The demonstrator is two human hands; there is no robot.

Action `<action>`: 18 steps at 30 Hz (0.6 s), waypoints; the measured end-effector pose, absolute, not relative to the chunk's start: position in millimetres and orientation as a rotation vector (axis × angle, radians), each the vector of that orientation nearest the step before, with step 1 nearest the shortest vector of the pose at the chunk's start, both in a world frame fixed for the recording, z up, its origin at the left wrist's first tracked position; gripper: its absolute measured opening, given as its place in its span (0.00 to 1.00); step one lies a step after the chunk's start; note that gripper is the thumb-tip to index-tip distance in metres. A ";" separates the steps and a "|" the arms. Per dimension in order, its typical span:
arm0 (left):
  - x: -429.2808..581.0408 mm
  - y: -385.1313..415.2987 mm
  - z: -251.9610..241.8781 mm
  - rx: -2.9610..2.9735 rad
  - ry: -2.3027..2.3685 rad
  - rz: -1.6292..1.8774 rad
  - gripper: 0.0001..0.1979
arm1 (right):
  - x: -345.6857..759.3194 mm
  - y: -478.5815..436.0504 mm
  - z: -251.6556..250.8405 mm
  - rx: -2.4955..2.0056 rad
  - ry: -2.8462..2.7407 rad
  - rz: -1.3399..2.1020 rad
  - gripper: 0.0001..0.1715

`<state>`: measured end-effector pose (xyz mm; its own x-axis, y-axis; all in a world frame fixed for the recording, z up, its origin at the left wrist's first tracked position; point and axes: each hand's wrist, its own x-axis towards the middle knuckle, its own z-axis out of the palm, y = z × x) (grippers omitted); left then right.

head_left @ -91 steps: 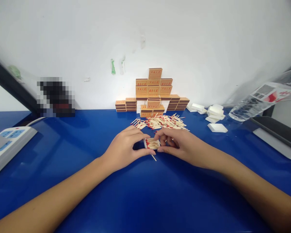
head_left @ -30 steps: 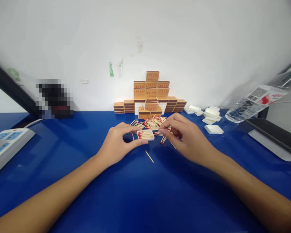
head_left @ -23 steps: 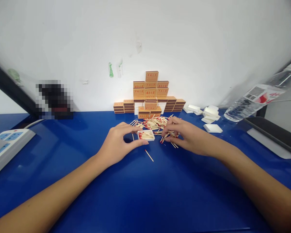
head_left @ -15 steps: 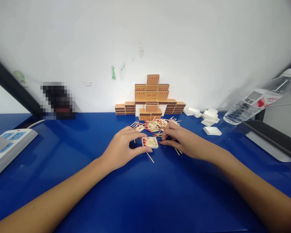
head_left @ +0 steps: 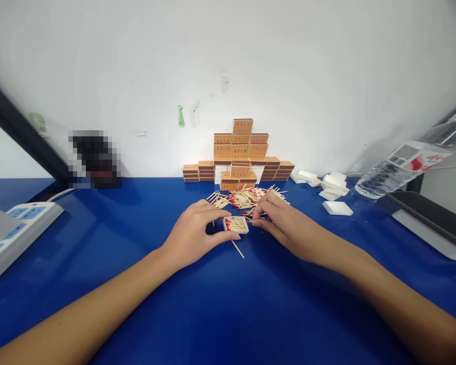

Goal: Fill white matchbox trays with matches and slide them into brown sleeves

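Note:
A small white matchbox tray (head_left: pixel 244 231) holds several red-headed matches (head_left: pixel 236 223). My left hand (head_left: pixel 193 228) grips it from the left, thumb along the near side and fingers at the far side. Just right of the tray, my right hand (head_left: pixel 277 218) is closed in a pinch, a thin match end showing by its fingertips; how many matches it holds is hidden. Behind both hands lies a loose heap of matches (head_left: pixel 247 196), partly covered by the right hand. One single match (head_left: pixel 238 249) lies on the table just in front of the left thumb.
Orange matchboxes (head_left: pixel 240 150) are stacked against the wall. White empty trays (head_left: pixel 337 208) lie right of them. Farther right are a tilted clear bottle (head_left: pixel 387 172) and a dark flat object (head_left: pixel 433 218). A white power strip (head_left: pixel 41 223) sits at left on the blue table (head_left: pixel 228 314).
The match sticks that showed beneath my right hand are out of sight. My right fingers have shifted slightly; the left hand still grips the tray. The whole view has shifted a little.

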<state>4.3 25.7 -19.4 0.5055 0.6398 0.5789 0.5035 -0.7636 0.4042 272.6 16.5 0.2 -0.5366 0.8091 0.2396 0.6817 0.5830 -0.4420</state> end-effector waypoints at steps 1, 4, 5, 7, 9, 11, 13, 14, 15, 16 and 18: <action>4.7 25.5 -19.6 2.568 0.975 1.107 0.19 | 270.7 15.5 -0.2 -1.191 -2.390 0.416 0.10; 6.9 23.8 -19.2 2.589 0.929 1.120 0.20 | 260.4 10.1 -2.0 -1.154 -2.315 0.383 0.09; 7.8 22.8 -18.7 2.597 0.906 1.116 0.20 | 256.0 7.8 -2.5 -1.137 -2.288 0.367 0.08; 9.2 20.8 -17.6 2.602 0.873 1.108 0.20 | 248.6 3.9 -2.3 -1.091 -2.260 0.345 0.07; 9.4 19.7 -16.3 2.571 0.894 1.121 0.20 | 246.3 3.1 -0.7 -1.058 -2.241 0.323 0.07; 8.1 20.0 -15.4 2.506 0.969 1.148 0.20 | 250.7 6.0 1.2 -1.085 -2.187 0.271 0.08; 6.3 21.1 -14.8 2.449 1.045 1.162 0.19 | 258.9 11.5 1.5 -1.158 -2.146 0.199 0.09; 5.5 21.7 -14.7 2.437 1.065 1.158 0.19 | 262.9 14.3 0.4 -1.198 -2.154 0.175 0.08; 4.9 22.1 -14.6 2.437 1.069 1.151 0.19 | 266.1 16.9 -1.5 -1.230 -2.186 0.168 0.07; 4.4 22.5 -14.5 2.444 1.062 1.145 0.19 | 268.4 18.9 -4.1 -1.254 -2.233 0.174 0.06; 3.7 23.1 -14.4 2.464 1.047 1.146 0.19 | 270.2 21.2 -10.2 -1.274 -2.324 0.217 0.05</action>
<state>3.7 23.1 -14.4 0.4391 0.6898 0.5757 0.5107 -0.7188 0.4717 270.2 21.2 -10.2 -0.4528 0.8275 0.3319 0.7519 0.5545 -0.3566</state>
